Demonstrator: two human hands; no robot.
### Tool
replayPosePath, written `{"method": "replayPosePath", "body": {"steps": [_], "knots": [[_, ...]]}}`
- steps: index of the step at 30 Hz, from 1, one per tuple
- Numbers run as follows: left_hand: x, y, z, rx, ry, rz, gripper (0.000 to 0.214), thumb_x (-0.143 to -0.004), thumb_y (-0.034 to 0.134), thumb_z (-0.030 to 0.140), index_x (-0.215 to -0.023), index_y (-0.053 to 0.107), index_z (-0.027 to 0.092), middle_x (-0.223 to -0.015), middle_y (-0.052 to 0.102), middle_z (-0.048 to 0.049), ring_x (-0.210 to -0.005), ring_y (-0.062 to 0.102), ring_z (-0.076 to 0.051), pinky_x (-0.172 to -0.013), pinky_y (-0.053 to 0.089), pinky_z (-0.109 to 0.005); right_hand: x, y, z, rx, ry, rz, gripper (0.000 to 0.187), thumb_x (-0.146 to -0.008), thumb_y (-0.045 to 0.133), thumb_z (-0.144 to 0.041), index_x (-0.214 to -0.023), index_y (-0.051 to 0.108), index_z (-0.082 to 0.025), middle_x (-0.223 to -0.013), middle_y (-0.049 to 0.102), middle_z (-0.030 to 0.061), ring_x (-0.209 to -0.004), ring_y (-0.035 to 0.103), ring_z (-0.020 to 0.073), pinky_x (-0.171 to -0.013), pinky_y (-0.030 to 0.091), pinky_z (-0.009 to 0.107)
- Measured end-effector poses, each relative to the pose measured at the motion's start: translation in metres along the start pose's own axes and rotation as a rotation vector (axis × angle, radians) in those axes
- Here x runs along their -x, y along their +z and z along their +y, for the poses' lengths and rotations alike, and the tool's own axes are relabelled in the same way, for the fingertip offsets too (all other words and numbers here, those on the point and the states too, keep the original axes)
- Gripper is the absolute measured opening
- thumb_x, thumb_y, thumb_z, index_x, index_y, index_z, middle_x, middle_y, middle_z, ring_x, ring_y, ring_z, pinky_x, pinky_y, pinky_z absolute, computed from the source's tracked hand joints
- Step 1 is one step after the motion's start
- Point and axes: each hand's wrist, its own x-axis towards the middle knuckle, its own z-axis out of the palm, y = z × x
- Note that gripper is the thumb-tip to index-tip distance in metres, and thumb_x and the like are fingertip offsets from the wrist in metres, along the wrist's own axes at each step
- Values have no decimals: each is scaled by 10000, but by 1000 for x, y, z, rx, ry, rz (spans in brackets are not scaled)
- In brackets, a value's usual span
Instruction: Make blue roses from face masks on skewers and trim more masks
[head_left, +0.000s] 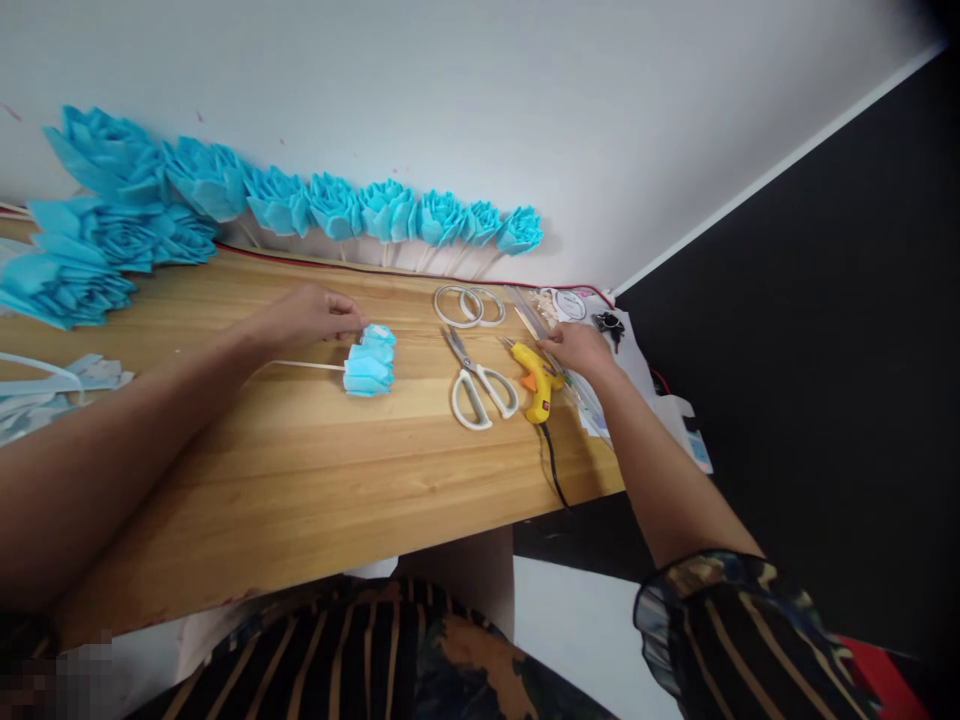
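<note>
The left hand [309, 315] has its fingers drawn in close to the thumb, their tips at the upper edge of a small blue paper flower [369, 370]; whether they pinch a petal cannot be told. That flower lies on its side on the wooden counter [337, 500], at nine o'clock from the middle of the view, its thin white stem [307, 364] pointing to nine o'clock beneath the left wrist. The right hand [579, 350] is at the back of a yellow hot glue gun [538, 402], fingers bent and reaching toward ten o'clock; it cannot be told whether they close on anything. The gun's nozzle points to ten o'clock, and its black cord [553, 465] runs off toward five o'clock. White-handled scissors [466, 364] lie slightly open at nine o'clock of the gun, blades toward eleven o'clock, with two overlapping pale rings [480, 319] at their twelve o'clock. A bunch of keys [609, 325] sits at two o'clock from the gun. From ten to one o'clock of the small flower, larger blue flowers [387, 210] stand in a row against the wall [450, 80]; pale cut strips [105, 372] lie at its nine o'clock.
</note>
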Motion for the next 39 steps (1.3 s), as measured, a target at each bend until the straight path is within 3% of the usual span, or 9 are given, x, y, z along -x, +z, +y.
{"method": "replayPosePath", "body": {"steps": [5, 11, 14, 17, 21, 24, 27, 32, 39], "knots": [[-2, 0, -3, -20, 6, -13, 332, -756, 634, 456, -859, 701, 148, -733, 645, 11, -670, 477, -125, -664, 365, -254, 2, 3, 7, 26, 75, 8, 347, -922, 568, -397, -1113, 742, -165, -1167, 742, 178, -1088, 689, 310, -789, 469, 338], [0, 1, -1, -18, 15, 6, 303, -788, 637, 436, -830, 702, 143, -689, 619, 13, -661, 475, -119, -652, 360, -247, 9, -1, 9, 2, 93, 51, 396, -922, 598, -420, -1204, 694, -159, -1172, 743, 182, -1091, 693, 323, -803, 482, 355], [3, 0, 5, -10, 15, -4, 291, -777, 642, 427, -792, 706, 143, -702, 637, -6, -655, 491, -119, -639, 369, -240, 24, -13, -2, -97, 60, 196, 375, -938, 574, -433, -1170, 706, -170, -1085, 765, 169, -1032, 705, 332, -817, 495, 399], [4, 0, 7, 49, 47, -20, 298, -766, 645, 428, -782, 710, 137, -745, 663, -25, -646, 494, -112, -616, 378, -230, 48, -27, -32, -495, -159, 392, 293, -931, 564, -412, -1027, 742, -201, -945, 773, 102, -906, 710, 272, -797, 521, 385], [4, -1, 6, 103, 98, -24, 311, -761, 678, 438, -776, 714, 130, -691, 640, -20, -603, 466, -98, -576, 369, -223, 78, -32, -101, -1041, -484, 188, 335, -900, 591, -428, -1129, 723, -222, -988, 760, 64, -862, 707, 236, -731, 565, 371], [4, -3, 4, 126, 123, -39, 302, -756, 714, 426, -775, 726, 125, -644, 615, -12, -579, 460, -93, -563, 366, -225, 79, -19, -151, -1175, -651, 58, 385, -867, 641, -343, -1234, 681, -232, -1141, 742, 73, -1059, 686, 244, -897, 556, 408], [3, -3, 2, 161, 151, -39, 270, -760, 726, 400, -792, 745, 133, -631, 609, -7, -566, 458, -90, -553, 359, -225, 66, -3, -182, -1228, -668, -68, 455, -840, 654, -252, -1295, 644, -239, -1197, 728, 74, -1113, 674, 229, -983, 525, 420], [0, -4, -1, 186, 172, -58, 240, -777, 711, 379, -829, 762, 149, -626, 609, -2, -552, 461, -88, -540, 353, -222, 54, 8, -200, -1340, -615, -144, 488, -816, 645, -207, -1303, 619, -207, -1031, 734, 48, -917, 694, 185, -909, 536, 382], [3, 0, 6, 138, 198, -36, 376, -830, 647, 485, -684, 683, 140, -626, 602, -5, -569, 478, -92, -568, 343, -238, 58, 10, -209, -1384, -584, -74, 436, -784, 658, -261, -1217, 627, -214, -820, 675, -33, -702, 611, 134, -721, 498, 305]]}}
